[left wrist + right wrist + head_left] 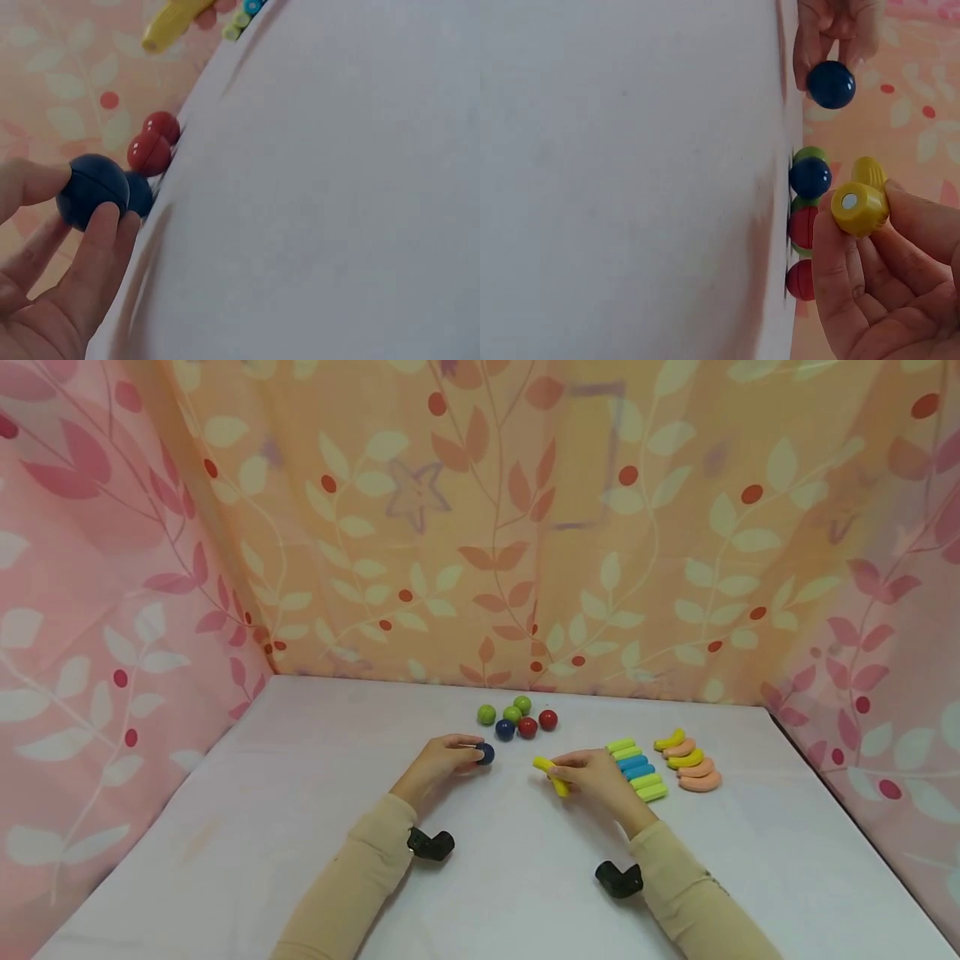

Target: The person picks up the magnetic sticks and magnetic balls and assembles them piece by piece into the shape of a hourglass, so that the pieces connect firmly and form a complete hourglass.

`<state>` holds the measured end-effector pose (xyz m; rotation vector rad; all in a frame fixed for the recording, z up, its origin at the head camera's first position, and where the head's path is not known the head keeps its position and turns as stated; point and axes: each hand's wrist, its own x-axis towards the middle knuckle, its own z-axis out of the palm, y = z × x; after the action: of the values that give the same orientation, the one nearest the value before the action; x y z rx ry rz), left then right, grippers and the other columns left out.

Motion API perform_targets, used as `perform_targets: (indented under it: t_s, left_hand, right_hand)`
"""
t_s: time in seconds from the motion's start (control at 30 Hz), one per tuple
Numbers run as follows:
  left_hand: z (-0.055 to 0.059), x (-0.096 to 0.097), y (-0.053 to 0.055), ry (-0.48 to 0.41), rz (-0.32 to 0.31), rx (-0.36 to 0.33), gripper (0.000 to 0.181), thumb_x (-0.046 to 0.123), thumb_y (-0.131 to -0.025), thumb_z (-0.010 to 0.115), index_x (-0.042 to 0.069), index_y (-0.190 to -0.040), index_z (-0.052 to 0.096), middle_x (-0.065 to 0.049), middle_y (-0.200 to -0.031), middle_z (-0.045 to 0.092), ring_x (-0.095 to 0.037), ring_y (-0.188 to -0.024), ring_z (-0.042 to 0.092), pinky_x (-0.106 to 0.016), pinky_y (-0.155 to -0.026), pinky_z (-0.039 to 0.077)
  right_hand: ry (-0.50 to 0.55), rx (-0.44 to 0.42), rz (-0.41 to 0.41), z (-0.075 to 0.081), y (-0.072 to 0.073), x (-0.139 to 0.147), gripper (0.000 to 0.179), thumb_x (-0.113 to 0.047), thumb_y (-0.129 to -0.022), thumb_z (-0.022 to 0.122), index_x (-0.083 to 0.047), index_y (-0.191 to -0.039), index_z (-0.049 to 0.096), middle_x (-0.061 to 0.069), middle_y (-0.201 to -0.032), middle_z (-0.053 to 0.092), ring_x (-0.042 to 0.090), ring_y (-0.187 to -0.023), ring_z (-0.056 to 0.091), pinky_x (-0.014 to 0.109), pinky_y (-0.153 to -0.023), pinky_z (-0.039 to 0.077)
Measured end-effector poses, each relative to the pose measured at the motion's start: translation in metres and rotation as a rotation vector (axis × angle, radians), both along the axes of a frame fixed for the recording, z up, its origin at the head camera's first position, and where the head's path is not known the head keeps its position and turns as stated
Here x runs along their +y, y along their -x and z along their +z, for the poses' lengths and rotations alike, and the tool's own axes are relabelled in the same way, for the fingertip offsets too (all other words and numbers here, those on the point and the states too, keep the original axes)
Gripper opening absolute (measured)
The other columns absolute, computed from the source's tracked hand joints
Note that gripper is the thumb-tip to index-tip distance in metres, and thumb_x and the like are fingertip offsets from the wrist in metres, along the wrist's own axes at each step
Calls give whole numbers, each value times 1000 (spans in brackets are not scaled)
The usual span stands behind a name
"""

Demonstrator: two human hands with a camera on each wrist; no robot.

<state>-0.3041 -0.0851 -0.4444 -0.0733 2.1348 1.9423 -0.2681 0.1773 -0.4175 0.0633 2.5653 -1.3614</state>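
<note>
Leaf-printed cloth (495,527) hangs behind a white-covered bench (262,827), which carries a ball cluster (512,715): three green, two red and one blue. Just in front of the cluster, on the person's side, the left hand (442,764) pinches a dark blue ball (486,753) between thumb and fingers. Nearer the person and right of the cluster, the right hand (592,774) pinches a yellow piece (558,785). Farther right of the cluster lie green and blue sticks (639,772), then banana-shaped pieces (686,760) in yellow and pinkish orange.
</note>
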Motion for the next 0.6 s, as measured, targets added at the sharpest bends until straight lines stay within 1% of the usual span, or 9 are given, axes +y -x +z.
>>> perform_targets:
  t_s: [0.13, 0.23, 0.4, 0.47, 0.57, 0.6]
  left_hand:
    - [-4, 6, -4, -59, 15, -40, 32, 7, -88, 72, 2, -119, 69, -14, -117, 70, -16, -96, 71, -31, -90, 58]
    - [-6, 9, -5, -72, 25, -67, 31, 9, -87, 75, 6, -118, 70, -12, -119, 70, -17, -98, 71, -30, -90, 58]
    - [-6, 13, -5, -70, 12, -72, 33, 13, -86, 77, 8, -118, 71, -12, -124, 69, -20, -103, 70, -31, -91, 58]
    - [-6, 14, -6, -73, 2, -72, 35, 13, -86, 78, 7, -119, 70, -13, -126, 68, -21, -105, 70, -31, -92, 58]
    - [-7, 16, -7, -74, 3, -74, 34, 13, -85, 78, 7, -118, 71, -12, -126, 68, -20, -104, 70, -31, -91, 58]
    - [-8, 17, -8, -75, 0, -66, 34, 13, -85, 78, 7, -118, 71, -13, -125, 68, -20, -103, 71, -31, -91, 58]
  right_hand:
    - [23, -2, -4, -2, 4, -8, 31, -24, -96, 67, -5, -119, 71, 12, -110, 74, 21, -93, 61, 25, -79, 57]
    - [38, -5, -13, -5, 9, -13, 30, -23, -96, 67, -4, -119, 71, 13, -110, 73, 21, -92, 61, 24, -79, 56]
    - [42, 15, -33, -9, 15, -18, 28, -21, -96, 67, -4, -117, 73, 12, -108, 72, 20, -90, 60, 22, -76, 54]
    - [46, 20, -28, -11, 17, -19, 27, -20, -96, 67, -3, -116, 73, 13, -108, 72, 19, -88, 59, 21, -74, 53]
    - [55, 16, -16, -11, 17, -20, 27, -19, -95, 67, -2, -115, 73, 13, -108, 71, 18, -84, 59, 21, -71, 52]
    - [57, 17, -11, -11, 17, -21, 27, -18, -95, 67, -2, -115, 73, 14, -108, 71, 18, -83, 58, 21, -70, 52]
